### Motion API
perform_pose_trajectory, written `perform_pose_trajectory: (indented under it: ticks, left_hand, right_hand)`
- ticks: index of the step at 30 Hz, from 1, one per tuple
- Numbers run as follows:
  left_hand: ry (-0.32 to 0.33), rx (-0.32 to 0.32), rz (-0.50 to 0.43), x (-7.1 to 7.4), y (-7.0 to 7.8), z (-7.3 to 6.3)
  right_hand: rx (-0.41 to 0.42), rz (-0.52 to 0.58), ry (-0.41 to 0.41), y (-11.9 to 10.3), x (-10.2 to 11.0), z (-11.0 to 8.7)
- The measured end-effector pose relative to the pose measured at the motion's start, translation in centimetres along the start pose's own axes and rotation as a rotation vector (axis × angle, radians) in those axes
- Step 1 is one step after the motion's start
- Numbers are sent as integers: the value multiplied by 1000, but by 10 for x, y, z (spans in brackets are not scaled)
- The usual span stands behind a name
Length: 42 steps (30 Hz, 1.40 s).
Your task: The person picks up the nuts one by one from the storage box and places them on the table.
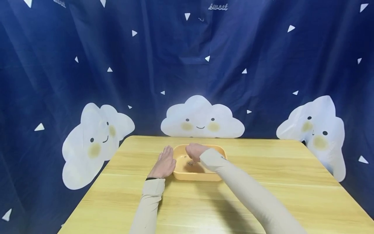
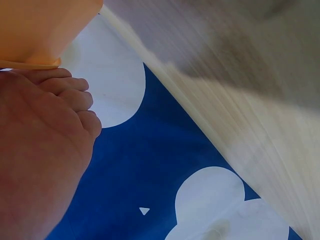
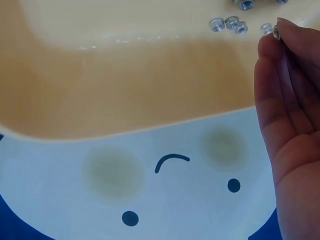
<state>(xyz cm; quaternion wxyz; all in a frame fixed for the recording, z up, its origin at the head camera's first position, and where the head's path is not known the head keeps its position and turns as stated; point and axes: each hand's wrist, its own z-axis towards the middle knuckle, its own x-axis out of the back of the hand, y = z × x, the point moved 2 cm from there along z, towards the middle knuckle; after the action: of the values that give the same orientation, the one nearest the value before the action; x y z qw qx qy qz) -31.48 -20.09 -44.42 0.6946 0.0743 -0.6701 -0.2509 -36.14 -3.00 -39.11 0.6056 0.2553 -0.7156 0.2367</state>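
A shallow orange plastic tray [image 1: 196, 176] sits on the wooden table. My right hand [image 1: 196, 151] reaches down into it. In the right wrist view, thumb and forefinger pinch a small shiny metal nut [image 3: 276, 33], seen nearly edge-on and partly covered by the fingertips. Several loose silver nuts [image 3: 232, 23] lie on the tray floor beside that hand. At the tray's left side is my left hand [image 1: 164, 164], its fingers extended forward and its thumb side against the rim. In the left wrist view those fingers look foreshortened right beside the tray's edge.
The light wooden table [image 1: 263, 162] extends around the tray to both sides. Behind it hangs a dark blue curtain [image 1: 181, 74] printed with white clouds and small triangles. Both forearms, in pale sleeves, cross the table's near part.
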Motion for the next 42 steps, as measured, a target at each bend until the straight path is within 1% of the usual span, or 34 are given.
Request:
perform_pose_trajectory:
  ticks: [5,11,19,23,30,34,37,42]
  left_hand:
    - [-6,9,-12,0,-1,-1]
    - [-7,5,-19,0,-1,-2]
    - [-21,3,-22,-1,-3,-3]
    - [-18,-2,-24,1,-3,-3]
    - [-19,-1,-28,1,-1,-2]
    - [-17,-6,-18,1,0,-1]
    - [-11,-8,-19,1,0,-2]
    - [-6,-11,-28,0,0,-2]
  right_hand:
    - [5,-16,-11,2,6,-3]
    - [-43,-38,-44,9,11,-3]
    - [-41,-49,-70,17,14,-7]
    - [-34,-72,-65,21,17,-12]
    - [1,-62,-14,31,20,-22]
    - [13,-53,-22,36,20,-27]
    - [2,-44,-31,40,20,-31]
    - [9,-52,-10,47,20,-38]
